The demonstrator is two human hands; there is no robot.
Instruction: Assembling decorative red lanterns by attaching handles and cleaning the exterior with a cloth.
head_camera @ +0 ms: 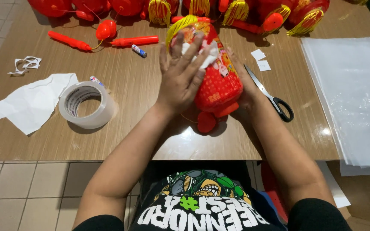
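A red paper lantern (219, 85) with gold print and a yellow tassel at its far end lies on the wooden table (142, 85), held between both hands. My left hand (183, 75) lies flat on top of it, fingers spread, pressing a white piece of paper or tissue (208, 53) against its surface. My right hand (243, 83) cups the lantern's right side from below, mostly hidden behind it. A red plastic cap (206, 122) sticks out at the lantern's near end.
A roll of clear tape (86, 105) and crumpled white paper (33, 102) lie to the left. Scissors (273, 96) rest to the right, beside two small paper squares (260, 60). Clear plastic sheets (356, 94) cover the right side. Several red lanterns (275, 15), red sticks (69, 41) and a small glue stick (138, 51) line the far edge.
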